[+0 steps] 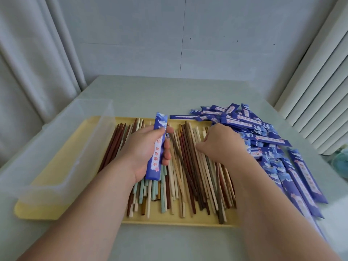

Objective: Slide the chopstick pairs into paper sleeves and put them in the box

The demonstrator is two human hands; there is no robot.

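We see the pale green surface (169, 91) run bare from beyond both hands to the grey wall. A white curtain (28, 63) hangs past its left edge, and a white ribbed panel (320, 81) stands past its right. The flat yellow plastic tray (169, 221) lies under both hands, its near rim crossing below the forearms.

Left of the left hand (143, 151), a clear, open-topped plastic box (62, 159) sits on the tray's left end, close to the wrist. Right of the right hand (224, 142), a loose heap of blue printed paper sleeves (263, 132) spills over the tray's right edge onto the surface.

The left hand grips one blue paper sleeve (157, 147), its fingers (166, 147) curled round the right edge. The sleeve's long axis runs away from us, leaning slightly right. Its far end rises past the fingertips and its near end reaches the heel of the palm.

The right hand rests knuckles up on the mixed brown, cream and pale green wooden chopsticks (190, 176), fingers bent down among them. We cannot tell whether it holds any. The chopsticks lie mostly lengthwise, near to far, between and beneath the two hands.
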